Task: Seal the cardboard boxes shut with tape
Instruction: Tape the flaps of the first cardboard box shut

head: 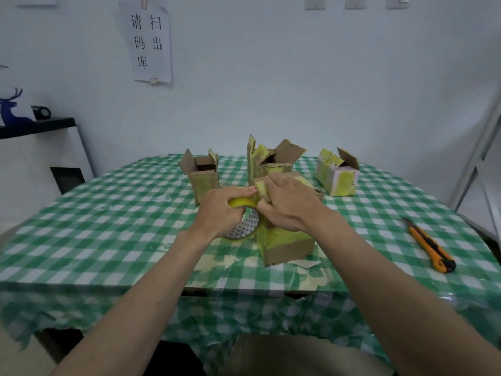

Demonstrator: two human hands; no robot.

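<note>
Two bare forearms reach in from the near edge. Left hand (221, 210) grips the yellow tape roll (242, 222); right hand (290, 204) presses on the near cardboard box (284, 240), hiding its top. Three open boxes stand farther back: left (202, 176), middle (271, 158), right (337, 175). One orange utility knife (429, 245) lies right on the checked tablecloth (108, 226).
</note>
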